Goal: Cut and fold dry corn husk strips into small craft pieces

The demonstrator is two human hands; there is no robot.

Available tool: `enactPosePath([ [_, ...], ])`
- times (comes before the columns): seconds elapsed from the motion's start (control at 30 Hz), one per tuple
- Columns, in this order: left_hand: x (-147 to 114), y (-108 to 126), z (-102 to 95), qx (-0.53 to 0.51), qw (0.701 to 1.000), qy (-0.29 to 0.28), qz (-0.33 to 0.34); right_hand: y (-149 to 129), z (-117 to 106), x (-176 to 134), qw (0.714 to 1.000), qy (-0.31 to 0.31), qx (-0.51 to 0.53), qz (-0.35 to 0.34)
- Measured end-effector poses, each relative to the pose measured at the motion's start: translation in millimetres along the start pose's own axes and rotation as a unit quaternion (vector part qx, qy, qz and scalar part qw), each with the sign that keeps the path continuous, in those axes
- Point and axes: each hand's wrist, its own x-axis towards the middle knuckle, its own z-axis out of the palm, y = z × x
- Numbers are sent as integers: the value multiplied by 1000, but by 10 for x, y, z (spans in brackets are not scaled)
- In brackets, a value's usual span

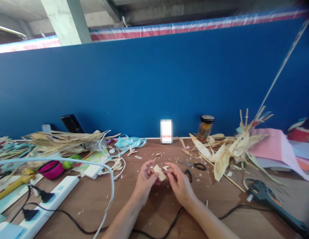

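Note:
Above the middle of the brown table, my left hand [146,184] grips a small, pale, squarish piece of corn husk [159,172], the thumb lying across its front. My right hand [178,182] is close by on the right, thumb and forefinger pinched together at the husk piece's right edge. Whether those fingertips grip the piece or a tiny scrap is too small to tell. Just beyond my right hand lie black-handled scissors [190,166], blades partly spread. Small husk trimmings are scattered around both hands.
Dried corn husks [226,156] and a black glue gun [266,196] lie right. A jar [205,128] and a pixelated white object [166,131] stand at the back. Left are a power strip [52,199], blue ribbon [131,142] and a magenta pouch [51,169]. Cables cross the front.

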Motion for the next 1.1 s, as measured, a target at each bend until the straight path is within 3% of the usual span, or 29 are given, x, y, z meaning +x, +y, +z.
enactPosePath([
  [0.13,-10,-12,-4,-34,999,19,26,6,16,-25,998,-37,-33,-48],
  [0.3,-24,-70,7,-6,1000,18,-8,-20,31,-21,997,-51,-22,-44],
  [0.4,-18,-64,4,17,1000,4,-16,-20,19,-7,999,-47,1,-21],
  [0.57,-4,-40,-5,88,996,-21,1,29,-13,27,998,11,55,31],
  [0.9,-22,0,13,150,987,6,51,-11,-30,36,994,-10,95,50],
  [1.1,-27,-39,22,116,993,18,35,105,-10,39,986,12,142,85],
])
